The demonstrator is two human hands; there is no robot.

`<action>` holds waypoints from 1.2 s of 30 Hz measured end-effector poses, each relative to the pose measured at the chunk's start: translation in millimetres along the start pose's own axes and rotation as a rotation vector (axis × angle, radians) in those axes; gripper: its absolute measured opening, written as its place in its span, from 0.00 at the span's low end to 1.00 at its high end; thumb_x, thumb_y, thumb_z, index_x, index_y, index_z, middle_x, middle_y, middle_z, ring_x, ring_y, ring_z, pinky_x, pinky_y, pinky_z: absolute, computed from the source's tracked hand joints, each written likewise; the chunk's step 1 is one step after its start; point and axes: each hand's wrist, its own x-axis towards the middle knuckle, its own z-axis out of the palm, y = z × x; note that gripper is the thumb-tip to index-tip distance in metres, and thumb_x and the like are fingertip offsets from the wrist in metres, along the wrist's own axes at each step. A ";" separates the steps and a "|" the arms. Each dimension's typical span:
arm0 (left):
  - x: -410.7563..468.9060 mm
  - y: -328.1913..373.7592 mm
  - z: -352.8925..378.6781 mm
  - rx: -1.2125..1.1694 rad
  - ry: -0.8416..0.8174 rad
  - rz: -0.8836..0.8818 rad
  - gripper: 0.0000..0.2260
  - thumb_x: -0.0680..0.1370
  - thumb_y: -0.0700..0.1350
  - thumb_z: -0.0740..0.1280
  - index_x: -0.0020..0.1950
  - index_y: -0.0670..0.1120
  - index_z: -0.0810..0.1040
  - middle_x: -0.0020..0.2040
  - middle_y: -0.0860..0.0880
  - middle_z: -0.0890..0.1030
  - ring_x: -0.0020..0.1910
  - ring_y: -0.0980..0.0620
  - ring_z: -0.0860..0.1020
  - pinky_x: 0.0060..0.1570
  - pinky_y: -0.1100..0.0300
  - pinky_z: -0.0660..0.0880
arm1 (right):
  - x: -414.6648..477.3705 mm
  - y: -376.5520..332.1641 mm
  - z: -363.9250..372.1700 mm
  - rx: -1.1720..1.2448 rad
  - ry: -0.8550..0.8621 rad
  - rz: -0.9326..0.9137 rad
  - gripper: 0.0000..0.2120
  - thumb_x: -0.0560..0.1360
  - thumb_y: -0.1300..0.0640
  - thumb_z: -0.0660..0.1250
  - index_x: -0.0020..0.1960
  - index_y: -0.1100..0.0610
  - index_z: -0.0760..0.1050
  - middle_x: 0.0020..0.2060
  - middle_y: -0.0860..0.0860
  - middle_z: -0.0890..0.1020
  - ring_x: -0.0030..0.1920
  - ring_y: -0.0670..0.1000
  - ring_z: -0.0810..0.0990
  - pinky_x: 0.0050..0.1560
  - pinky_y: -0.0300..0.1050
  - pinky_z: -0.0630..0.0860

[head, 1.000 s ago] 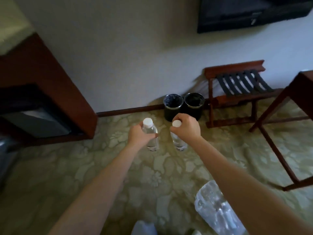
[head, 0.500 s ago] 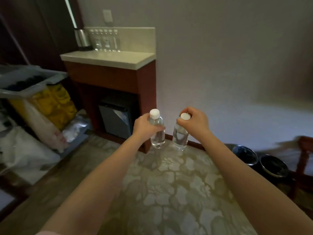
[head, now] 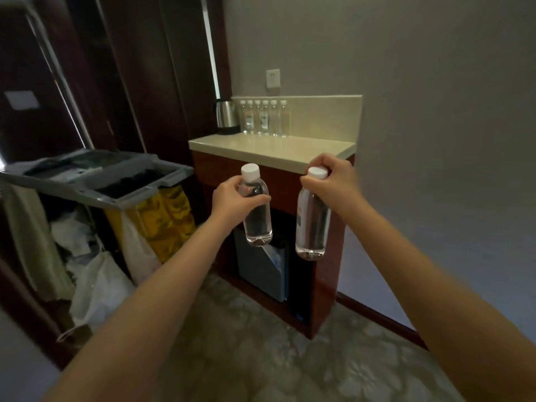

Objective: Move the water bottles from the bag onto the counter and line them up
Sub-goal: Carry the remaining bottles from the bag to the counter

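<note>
Head view: the left hand (head: 232, 198), at the centre of the frame, is curled round the upper body of a clear water bottle, the left bottle (head: 256, 219). Its thumb lies across the front below the shoulder, and the white cap stands free above the hand. This bottle hangs upright, its base below the hand and in front of the dark opening of the cabinet (head: 324, 285).

The right hand (head: 333, 178), just right of centre, pinches the right bottle (head: 312, 224) at its neck and white cap, fingers bent over the top. The whole clear body hangs beneath the hand, nearly upright. The two bottles are side by side and apart, both in the air in front of the counter's near edge and lower than its top.

The counter (head: 269, 149), a pale slab, sits just above the hands. At its back stands a row of bottles (head: 265, 118) with white caps, lined along the backsplash, a steel kettle (head: 226, 117) just left of them. A small fridge (head: 261, 271) sits inside the cabinet. At the left of the frame stands a grey cart (head: 95, 175) with a yellow bag (head: 165, 219) hanging under it
</note>
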 end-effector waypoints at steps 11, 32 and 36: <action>236.6 -18.3 -43.0 -0.072 0.057 0.117 0.17 0.67 0.48 0.76 0.53 0.52 0.76 0.46 0.57 0.78 0.47 0.59 0.76 0.44 0.65 0.72 | 229.2 -7.6 114.5 0.019 0.189 -0.191 0.05 0.66 0.53 0.70 0.41 0.50 0.78 0.36 0.44 0.80 0.40 0.49 0.79 0.42 0.47 0.75; 611.7 -83.0 146.7 -0.346 -0.190 0.210 0.32 0.53 0.61 0.76 0.54 0.48 0.80 0.48 0.49 0.83 0.49 0.49 0.81 0.53 0.46 0.79 | 510.1 152.9 169.0 -0.459 0.503 -0.164 0.07 0.67 0.53 0.70 0.41 0.54 0.75 0.36 0.47 0.79 0.38 0.51 0.77 0.39 0.46 0.71; 665.6 -75.4 214.5 -0.278 -0.246 0.197 0.35 0.55 0.61 0.76 0.58 0.47 0.78 0.49 0.48 0.82 0.49 0.48 0.81 0.53 0.47 0.79 | 562.0 214.2 147.0 -0.523 0.479 -0.131 0.08 0.66 0.52 0.70 0.41 0.53 0.75 0.36 0.46 0.78 0.39 0.51 0.78 0.39 0.47 0.71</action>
